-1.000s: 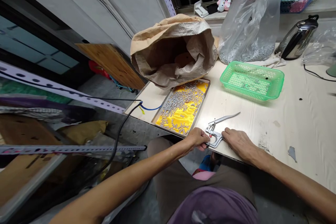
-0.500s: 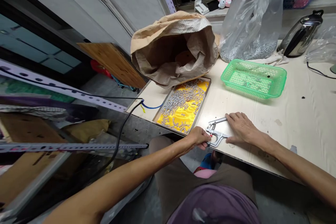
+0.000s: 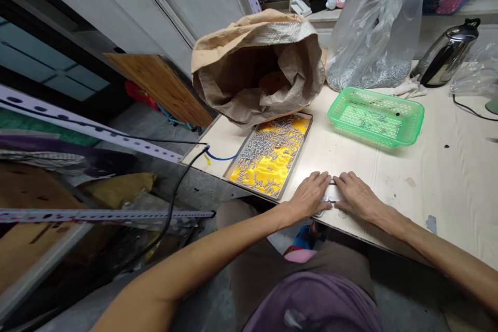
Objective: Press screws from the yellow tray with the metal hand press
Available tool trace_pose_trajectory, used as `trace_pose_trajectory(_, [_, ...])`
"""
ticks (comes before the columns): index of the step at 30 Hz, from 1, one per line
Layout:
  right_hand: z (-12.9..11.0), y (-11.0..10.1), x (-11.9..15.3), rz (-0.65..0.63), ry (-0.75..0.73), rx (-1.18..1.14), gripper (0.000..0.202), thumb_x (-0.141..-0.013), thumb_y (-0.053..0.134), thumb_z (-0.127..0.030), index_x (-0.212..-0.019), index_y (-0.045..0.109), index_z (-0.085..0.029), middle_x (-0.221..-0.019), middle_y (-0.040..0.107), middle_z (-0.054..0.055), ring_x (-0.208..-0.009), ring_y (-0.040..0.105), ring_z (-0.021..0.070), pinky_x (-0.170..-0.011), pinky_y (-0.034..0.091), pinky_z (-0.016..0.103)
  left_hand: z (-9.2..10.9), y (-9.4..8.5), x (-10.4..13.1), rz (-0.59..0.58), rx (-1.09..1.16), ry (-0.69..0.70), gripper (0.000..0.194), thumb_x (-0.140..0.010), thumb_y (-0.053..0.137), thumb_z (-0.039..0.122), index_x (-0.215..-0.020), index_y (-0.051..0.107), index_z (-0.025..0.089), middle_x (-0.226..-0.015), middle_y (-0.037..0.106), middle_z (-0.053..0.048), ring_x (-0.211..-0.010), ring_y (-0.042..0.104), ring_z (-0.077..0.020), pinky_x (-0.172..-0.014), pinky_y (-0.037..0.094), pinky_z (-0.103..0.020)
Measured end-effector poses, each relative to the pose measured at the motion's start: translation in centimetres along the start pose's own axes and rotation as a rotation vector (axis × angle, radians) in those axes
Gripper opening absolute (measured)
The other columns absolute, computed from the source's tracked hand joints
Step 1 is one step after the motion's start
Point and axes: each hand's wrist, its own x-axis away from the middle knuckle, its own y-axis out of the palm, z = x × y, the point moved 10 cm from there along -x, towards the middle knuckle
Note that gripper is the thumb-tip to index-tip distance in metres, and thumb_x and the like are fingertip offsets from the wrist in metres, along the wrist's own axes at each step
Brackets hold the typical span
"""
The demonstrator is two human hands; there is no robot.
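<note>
Near the table's front edge lies a small metal hand press tool [image 3: 329, 198], almost wholly covered by both hands. My left hand [image 3: 310, 196] rests flat on its left part, fingers stretched forward. My right hand [image 3: 356, 196] lies flat on its right part, pressing the handle down. Only a sliver of metal shows between the two hands. Just left of them sits a shallow tray [image 3: 298, 158] lined with yellow cloth and strewn with several small metal pins.
A green plastic basket [image 3: 413, 125] with a few metal pieces stands farther back. Behind the tray gapes a brown paper sack [image 3: 257, 62]; a clear bag of metal parts [image 3: 373, 36] and a steel kettle [image 3: 445, 57] stand at the back. A black cable [image 3: 175, 192] hangs left.
My left hand left the tool's front end and now lies flat on top of it. My right hand slid onto the handle, which went from raised to pressed down and hidden.
</note>
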Motion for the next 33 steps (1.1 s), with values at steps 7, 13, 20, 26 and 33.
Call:
trace_pose_trajectory(7, [1.2, 0.4, 1.2, -0.01, 0.062, -0.004, 0.063, -0.069, 0.075, -0.034, -0.12, 0.05, -0.008, -0.104, 0.058, 0.016, -0.096, 0.051, 0.0301, -0.08, 0.046, 0.041, 0.7, 0.9, -1.3, -0.098, -0.116, 0.037, 0.057, -0.083, 0.062, 0.039, -0.127, 0.04, 0.011, -0.12, 0.052, -0.014, -0.106, 0.047, -0.0276, -0.083, 0.046, -0.039])
trace_pose_trajectory(13, [0.7, 0.3, 1.3, -0.02, 0.077, -0.043, 0.031, -0.078, 0.067, -0.02, -0.106, 0.058, -0.012, -0.092, 0.058, 0.009, -0.091, 0.053, 0.0236, -0.076, 0.044, 0.032, 0.9, 1.1, -1.3, -0.16, -0.105, -0.014, 0.029, -0.087, 0.057, 0.034, -0.108, 0.053, 0.014, -0.107, 0.056, -0.009, -0.104, 0.048, -0.0266, -0.079, 0.046, -0.038])
trace_pose_trajectory(20, [1.1, 0.9, 1.2, -0.062, 0.112, -0.069, 0.012, -0.088, 0.055, -0.023, -0.097, 0.061, -0.018, -0.083, 0.058, 0.005, -0.084, 0.054, 0.0188, -0.069, 0.041, 0.027, 0.4, 1.0, -1.8, -0.161, -0.072, -0.055, 0.019, -0.09, 0.053, 0.031, -0.098, 0.058, 0.014, -0.099, 0.059, -0.009, -0.103, 0.051, -0.0269, -0.079, 0.048, -0.039])
trace_pose_trajectory(26, [2.2, -0.7, 0.9, -0.004, 0.016, -0.028, 0.05, -0.076, 0.069, -0.043, -0.115, 0.056, -0.015, -0.097, 0.058, 0.011, -0.091, 0.053, 0.0248, -0.077, 0.045, 0.034, 0.9, 1.1, -0.2, 0.131, -0.026, -0.062, 0.037, -0.091, 0.048, 0.02, -0.126, 0.046, 0.009, -0.129, 0.052, -0.018, -0.124, 0.045, -0.0284, -0.1, 0.042, -0.044])
trace_pose_trajectory(33, [5.6, -2.1, -0.2, 0.126, 0.032, -0.124, 0.023, -0.093, 0.039, -0.023, -0.094, 0.061, -0.018, -0.09, 0.06, 0.009, -0.088, 0.053, 0.0213, -0.078, 0.045, 0.033, 5.4, 3.3, 2.2, 0.289, 0.068, 0.155, 0.033, -0.096, 0.04, 0.03, -0.125, 0.05, 0.018, -0.13, 0.055, -0.012, -0.132, 0.041, -0.0237, -0.109, 0.035, -0.044])
